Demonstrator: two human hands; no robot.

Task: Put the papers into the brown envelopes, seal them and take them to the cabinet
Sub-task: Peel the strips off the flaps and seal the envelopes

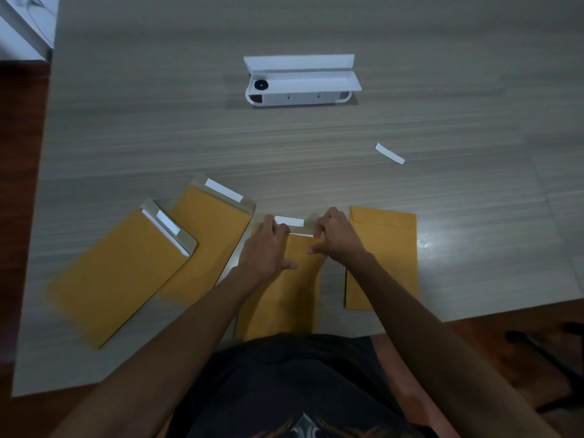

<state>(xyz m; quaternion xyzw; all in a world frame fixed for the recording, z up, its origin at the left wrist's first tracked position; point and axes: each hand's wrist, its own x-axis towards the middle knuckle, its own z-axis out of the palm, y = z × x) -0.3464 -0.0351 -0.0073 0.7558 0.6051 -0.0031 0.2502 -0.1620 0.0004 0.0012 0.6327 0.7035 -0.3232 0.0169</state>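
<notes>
Several brown envelopes lie on the grey table. The middle envelope (294, 286) lies in front of me with its flap open and a white adhesive strip (289, 221) on the flap. My left hand (268, 248) pinches the flap's left end, and my right hand (335, 235) pinches its right end. To the left, one open envelope (120, 273) shows white paper at its mouth and overlaps another open envelope (208, 235). At the right lies a envelope (385, 248) with its flap folded down.
A white open box (300, 80) with a black round part stands at the far middle of the table (158, 121). A loose white strip (389, 153) lies at the right. A dark chair base (550, 352) stands on the wooden floor at the lower right.
</notes>
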